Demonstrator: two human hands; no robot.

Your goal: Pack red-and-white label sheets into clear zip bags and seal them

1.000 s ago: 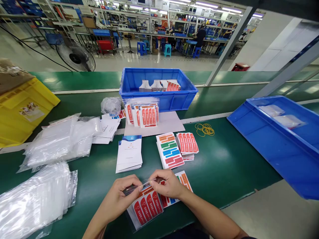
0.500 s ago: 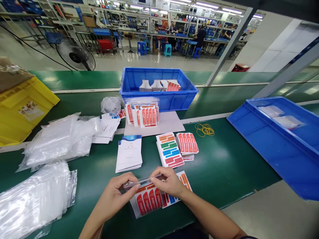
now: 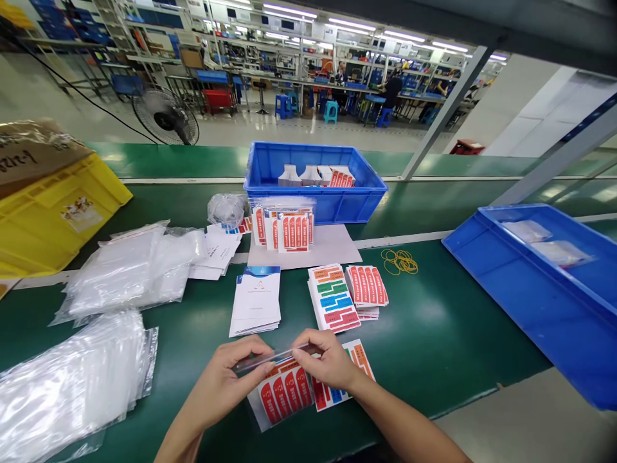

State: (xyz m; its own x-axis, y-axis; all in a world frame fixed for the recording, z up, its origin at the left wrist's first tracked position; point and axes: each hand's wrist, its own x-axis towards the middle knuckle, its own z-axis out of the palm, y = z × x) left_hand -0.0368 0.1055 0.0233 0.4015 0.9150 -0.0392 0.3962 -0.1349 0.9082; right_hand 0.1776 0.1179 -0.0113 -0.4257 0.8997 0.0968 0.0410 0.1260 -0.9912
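Note:
Both my hands pinch the top edge of a clear zip bag (image 3: 284, 393) that lies on the green belt in front of me. My left hand (image 3: 226, 379) grips its left end, my right hand (image 3: 328, 361) its right end. Red label sheets show through the bag, and a multicolour sticker sheet (image 3: 344, 379) sticks out under my right hand. Just beyond lie a stack of multicolour sticker sheets (image 3: 332, 306), a stack of red label sheets (image 3: 366, 286) and a pile of white leaflets (image 3: 256, 307).
Piles of clear bags (image 3: 72, 379) lie at the left, beside a yellow crate (image 3: 53, 218). A blue bin (image 3: 313, 183) with packed label sets stands at the back, filled bags (image 3: 284, 228) lean on it. Rubber bands (image 3: 399, 260) and a blue tray (image 3: 540, 283) are at the right.
The camera has tilted slightly, so the whole scene sits lower in the frame. My hands still hold the bag's top edge, and the bag has shifted a little on the belt.

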